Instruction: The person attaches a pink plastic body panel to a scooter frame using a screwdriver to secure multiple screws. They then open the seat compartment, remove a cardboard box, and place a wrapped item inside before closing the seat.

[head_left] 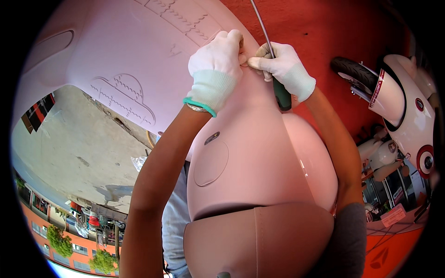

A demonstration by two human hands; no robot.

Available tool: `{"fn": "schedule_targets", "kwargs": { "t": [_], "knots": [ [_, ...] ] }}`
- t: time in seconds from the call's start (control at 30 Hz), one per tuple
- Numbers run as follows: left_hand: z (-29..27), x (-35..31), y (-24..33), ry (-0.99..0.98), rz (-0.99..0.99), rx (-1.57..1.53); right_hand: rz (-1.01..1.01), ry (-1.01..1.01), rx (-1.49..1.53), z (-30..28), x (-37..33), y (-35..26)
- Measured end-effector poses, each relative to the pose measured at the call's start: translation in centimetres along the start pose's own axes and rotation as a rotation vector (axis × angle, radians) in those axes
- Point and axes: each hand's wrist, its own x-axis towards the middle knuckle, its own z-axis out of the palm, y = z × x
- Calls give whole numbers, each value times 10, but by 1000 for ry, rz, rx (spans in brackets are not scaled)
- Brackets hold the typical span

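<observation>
Both my hands wear white knitted gloves and meet at the edge of a pink scooter's body panel (245,134). My left hand (215,58) is closed in a pinch against the panel; whatever lies between its fingertips is hidden. My right hand (285,67) is wrapped round a screwdriver (282,95) with a dark green handle, its long metal shaft pointing up and away. The right thumb and forefinger reach toward the left fingertips, almost touching them. Below my hands, the scooter's brown seat (259,241) fills the lower middle.
The scooter's wide pink front panel (139,55) with raised line patterns spreads over the upper left. Red flooring (310,28) lies beyond it. Another pale scooter (408,106) with a black tyre (354,74) stands at the right. Grey concrete (69,143) stretches across the left.
</observation>
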Motion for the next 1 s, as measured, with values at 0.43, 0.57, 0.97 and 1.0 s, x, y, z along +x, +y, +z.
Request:
{"fn": "schedule_targets", "kwargs": {
  "t": [0.43, 0.57, 0.97, 1.0],
  "knots": [
    [-18, 0, -15, -143, 199, -65, -118, 116, -112, 11, -5, 1],
    [-8, -18, -7, -49, 134, 37, -108, 170, -85, 14, -2, 1],
    [-1, -9, -10, -14, 140, 29, -133, 195, -142, 21, -2, 2],
    [-2, -6, -12, -34, 146, 29, -126, 178, -154, 20, -1, 1]
  ]
}}
